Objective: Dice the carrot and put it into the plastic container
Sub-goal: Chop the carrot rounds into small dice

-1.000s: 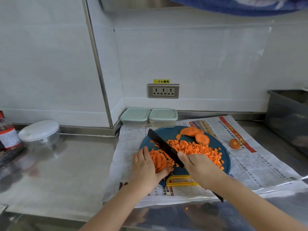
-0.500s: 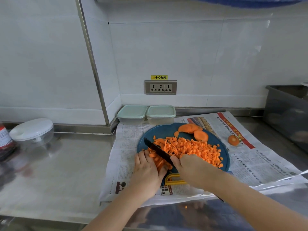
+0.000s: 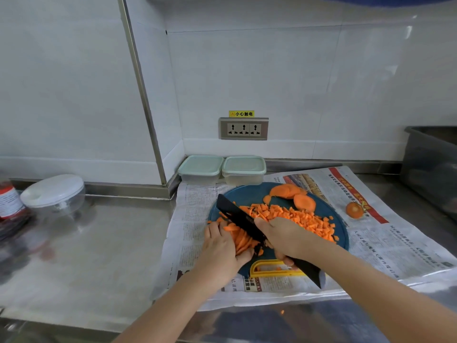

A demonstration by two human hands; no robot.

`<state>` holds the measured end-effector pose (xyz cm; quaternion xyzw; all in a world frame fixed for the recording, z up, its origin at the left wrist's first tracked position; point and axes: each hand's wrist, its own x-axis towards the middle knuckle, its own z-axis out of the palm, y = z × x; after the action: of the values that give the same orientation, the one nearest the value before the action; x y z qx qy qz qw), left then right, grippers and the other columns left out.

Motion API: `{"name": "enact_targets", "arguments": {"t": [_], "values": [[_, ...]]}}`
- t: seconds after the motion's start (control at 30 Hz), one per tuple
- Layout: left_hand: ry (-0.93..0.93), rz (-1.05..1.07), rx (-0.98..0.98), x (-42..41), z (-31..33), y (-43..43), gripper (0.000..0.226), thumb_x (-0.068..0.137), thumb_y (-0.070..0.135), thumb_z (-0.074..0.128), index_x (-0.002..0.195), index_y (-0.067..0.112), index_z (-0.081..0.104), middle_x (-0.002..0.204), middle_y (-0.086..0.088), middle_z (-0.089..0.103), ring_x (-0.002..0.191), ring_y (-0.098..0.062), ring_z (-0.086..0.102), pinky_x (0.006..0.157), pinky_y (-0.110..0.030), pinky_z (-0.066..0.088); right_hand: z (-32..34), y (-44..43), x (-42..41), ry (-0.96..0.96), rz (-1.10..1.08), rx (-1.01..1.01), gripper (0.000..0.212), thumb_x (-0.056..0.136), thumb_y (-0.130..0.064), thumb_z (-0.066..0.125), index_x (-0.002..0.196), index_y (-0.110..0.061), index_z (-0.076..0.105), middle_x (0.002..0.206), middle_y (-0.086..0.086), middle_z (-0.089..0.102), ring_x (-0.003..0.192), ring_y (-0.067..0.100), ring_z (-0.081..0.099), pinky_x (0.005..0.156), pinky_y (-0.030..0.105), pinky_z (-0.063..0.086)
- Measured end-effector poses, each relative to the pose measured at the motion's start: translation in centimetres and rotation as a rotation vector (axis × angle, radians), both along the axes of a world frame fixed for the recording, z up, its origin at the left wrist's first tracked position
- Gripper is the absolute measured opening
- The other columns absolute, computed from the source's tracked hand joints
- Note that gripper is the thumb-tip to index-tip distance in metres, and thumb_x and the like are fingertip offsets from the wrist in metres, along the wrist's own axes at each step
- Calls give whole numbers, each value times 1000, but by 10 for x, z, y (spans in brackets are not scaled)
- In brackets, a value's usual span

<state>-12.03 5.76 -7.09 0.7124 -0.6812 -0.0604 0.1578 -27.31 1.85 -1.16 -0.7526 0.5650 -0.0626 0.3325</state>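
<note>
**Left edge.** A red-labelled bottle (image 3: 8,203) and a clear bowl with a white lid (image 3: 53,191) are seen on the steel bench (image 3: 99,243), well apart from the work area.

**Centre.** A newspaper (image 3: 193,214) is spread on the bench. At its far edge, against the wall, a left container (image 3: 200,169) and a right container (image 3: 243,169) are set touching side by side. Both are plastic, lidded and not yet filled. A round blue cutting board (image 3: 249,191) is laid on the paper.

**Left hand** (image 3: 222,246). The carrot strips (image 3: 241,240) are held down on the near-left part of the board. The grip is closed on the bundle, with the fingers along its left side and the thumb at its near end, as it was half a second ago.

**Knife** (image 3: 237,216). The black blade is now raised, and its tip is pointed at the board's far-left rim. Half a second ago it was lowered into the strips.

**Right hand** (image 3: 286,237). The grip is clamped round the knife handle, whose end is seen projecting beneath the wrist.

**Right of the blade.** Diced carrot (image 3: 296,216) is heaped across the middle of the board. Uncut slices (image 3: 288,190) are left at its far rim. A carrot end (image 3: 353,209) is seen on the newspaper, just beside the board. A grey tub (image 3: 432,164) is stood at the far right.
</note>
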Motion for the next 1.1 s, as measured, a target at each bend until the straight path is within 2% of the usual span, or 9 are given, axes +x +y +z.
{"name": "enact_targets", "arguments": {"t": [0.07, 0.17, 0.33, 0.5, 0.67, 0.83, 0.9, 1.0, 1.1], "values": [[50, 9, -23, 1, 0, -4, 77, 89, 57, 48, 142, 8, 22, 134, -6, 25, 125, -17, 24, 106, -26, 26, 13, 6, -6, -92, -66, -21, 50, 102, -47, 23, 71, -14, 45, 52, 5, 47, 37, 14, 43, 40, 23, 39], [164, 49, -30, 1, 2, -7, 87, 82, 58, 59, 144, 9, 21, 136, -4, 27, 129, -18, 25, 106, -27, 28, 20, 16, -10, -105, -81, -130, 43, 101, -48, 20, 70, -27, 41, 63, -2, 46, 51, 10, 43, 51, 24, 38], [192, 146, -84, 0, 8, 4, 110, 73, 58, 70, 149, 9, 8, 143, -5, 21, 135, -20, 19, 110, -29, 24, 19, 40, -14, -70, -2, -140, 51, 102, -47, 25, 70, -14, 48, 56, 1, 44, 40, 10, 41, 36, 20, 36], [78, 82, -143, -10, 3, 18, 82, 91, 57, 45, 148, 9, 11, 148, -6, 17, 137, -19, 16, 111, -25, 20, 1, 43, -7, 1, 42, -279, 47, 104, -41, 24, 69, -16, 42, 63, 1, 45, 56, 16, 41, 55, 27, 39], [59, 81, -128, -15, -6, 17, 69, 99, 49, 30, 148, 6, 10, 149, -9, 17, 137, -20, 19, 114, -29, 24, -14, 46, -3, 41, 5, -329, 52, 102, -48, 24, 62, -21, 42, 61, -3, 47, 59, 17, 48, 65, 33, 47], [46, 80, -121, -16, -5, 15, 65, 100, 45, 29, 147, 3, 13, 148, -10, 22, 136, -22, 22, 114, -30, 24, -13, 41, 0, 120, 39, -370, 50, 103, -45, 23, 63, -18, 39, 59, 0, 45, 49, 13, 42, 48, 24, 37], [38, 82, -128, -17, -7, 14, 65, 100, 44, 31, 147, 4, 13, 148, -10, 22, 136, -22, 21, 114, -31, 23, -8, 34, 4, 118, 58, -336, 48, 105, -38, 22, 68, -14, 42, 60, 0, 40, 49, 12, 37, 45, 22, 33], [61, 71, -107, -16, -9, 13, 66, 99, 41, 36, 147, 0, 16, 147, -13, 25, 136, -27, 24, 114, -35, 24, 3, 23, 11, 145, 95, -169, 38, 106, -24, 22, 109, -3, 53, 66, -2, 34, 54, 10, 31, 52, 22, 29], [20, 59, -131, -15, -10, 12, 65, 91, 37, 56, 137, -6, 39, 131, -19, 47, 121, -33, 47, 102, -42, 42, 4, 19, 18, 195, 109, -146, 43, 105, -26, 19, 119, -3, 52, 69, -2, 38, 60, 16, 39, 54, 23, 29]]}}
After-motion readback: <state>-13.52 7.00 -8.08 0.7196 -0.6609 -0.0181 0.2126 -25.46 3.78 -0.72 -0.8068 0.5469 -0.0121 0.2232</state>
